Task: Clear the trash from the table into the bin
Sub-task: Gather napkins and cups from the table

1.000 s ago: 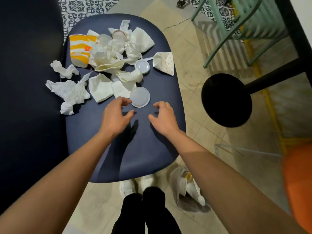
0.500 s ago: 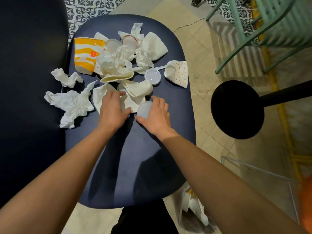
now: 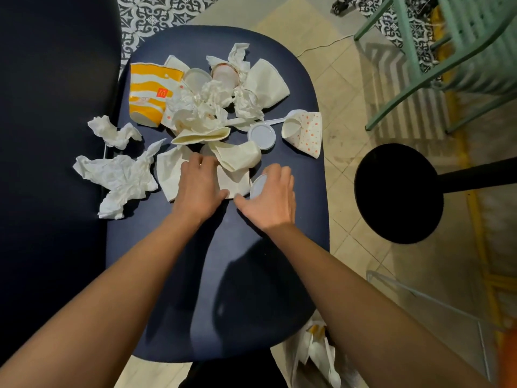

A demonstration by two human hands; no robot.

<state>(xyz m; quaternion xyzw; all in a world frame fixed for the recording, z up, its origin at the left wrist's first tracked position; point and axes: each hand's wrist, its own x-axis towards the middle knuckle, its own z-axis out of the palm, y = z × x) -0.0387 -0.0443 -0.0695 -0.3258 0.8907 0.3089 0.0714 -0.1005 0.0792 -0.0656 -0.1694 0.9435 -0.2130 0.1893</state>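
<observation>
Trash covers the far half of the dark blue oval table [image 3: 223, 275]: a yellow-striped paper cup [image 3: 148, 93], crumpled napkins [image 3: 117, 175], flattened white paper cups [image 3: 237, 156] and a dotted paper cone [image 3: 305, 133]. My left hand [image 3: 200, 189] rests on a flattened white cup [image 3: 170, 175], its fingertips bent down onto the paper. My right hand [image 3: 271, 197] curls over a round white lid [image 3: 256, 186], whose edge shows between thumb and fingers. A white bag [image 3: 316, 354] holding trash and a plastic spoon sits on the floor by the table's near right edge.
A smaller white lid [image 3: 261, 135] and a white plastic spoon [image 3: 268, 121] lie behind my right hand. A dark bench [image 3: 42, 135] borders the table on the left. A black round pedestal base [image 3: 397, 191] and a green chair [image 3: 447, 51] stand to the right.
Both hands moved forward from bare tabletop into the pile. The right hand came down over the round lid, and the left hand came down on the flattened paper.
</observation>
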